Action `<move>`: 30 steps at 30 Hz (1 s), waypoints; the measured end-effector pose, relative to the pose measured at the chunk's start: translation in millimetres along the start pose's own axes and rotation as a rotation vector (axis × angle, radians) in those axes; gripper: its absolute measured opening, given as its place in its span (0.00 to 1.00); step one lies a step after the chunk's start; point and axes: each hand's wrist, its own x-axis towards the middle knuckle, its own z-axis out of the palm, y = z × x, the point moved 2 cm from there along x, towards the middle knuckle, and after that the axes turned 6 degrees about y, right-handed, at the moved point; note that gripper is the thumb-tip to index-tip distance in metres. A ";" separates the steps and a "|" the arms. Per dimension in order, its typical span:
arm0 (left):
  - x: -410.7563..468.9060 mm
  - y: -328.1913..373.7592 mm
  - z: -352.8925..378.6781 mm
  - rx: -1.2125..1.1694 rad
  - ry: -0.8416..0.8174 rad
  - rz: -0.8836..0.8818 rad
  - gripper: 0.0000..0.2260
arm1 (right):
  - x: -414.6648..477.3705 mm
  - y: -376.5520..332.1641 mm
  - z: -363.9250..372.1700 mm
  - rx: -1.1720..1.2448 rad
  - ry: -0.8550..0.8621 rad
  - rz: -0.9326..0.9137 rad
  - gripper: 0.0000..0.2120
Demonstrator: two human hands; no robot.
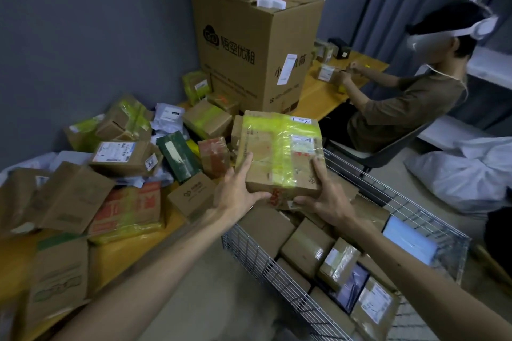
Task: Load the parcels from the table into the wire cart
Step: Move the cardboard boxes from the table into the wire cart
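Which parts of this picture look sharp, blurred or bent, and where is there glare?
Head view: the parcel, left hand and right hand look sharp; glare shines off its yellow tape; the boxes at lower left smear into blur; the lens bends the wire cart; light is dim.

Open above the wire cart (pixel 250 256), near half. Packed inside with parcels (pixel 304 246) side by side. Blocked at its far end by the taped box (pixel 279 152) held between left hand (pixel 235 194) and right hand (pixel 324 199). Heaped full on the left, across the table (pixel 13 255). Bare along the floor strip (pixel 213 279) between table and cart, crossed by the left forearm. Walled behind by 2 stacked cartons (pixel 249 63).
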 end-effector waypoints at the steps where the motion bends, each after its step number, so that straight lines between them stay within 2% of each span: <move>1: 1.9 -0.2 9.7 0.006 -0.017 -0.015 0.50 | 2.5 10.7 0.6 0.001 -0.012 0.007 0.55; 5: 8.0 1.1 48.7 0.085 -0.054 -0.105 0.49 | 19.2 50.3 7.5 -0.013 -0.082 0.008 0.55; 19: 10.2 3.8 214.9 0.051 -0.131 -0.455 0.50 | 56.0 233.9 39.0 0.013 -0.402 0.058 0.56; 27: -5.9 -30.0 294.6 -0.024 -0.223 -0.611 0.48 | 51.9 308.0 85.8 0.039 -0.594 0.161 0.57; 30: -4.3 -50.5 320.0 -0.074 -0.248 -0.671 0.50 | 55.0 331.0 112.1 0.017 -0.691 0.181 0.52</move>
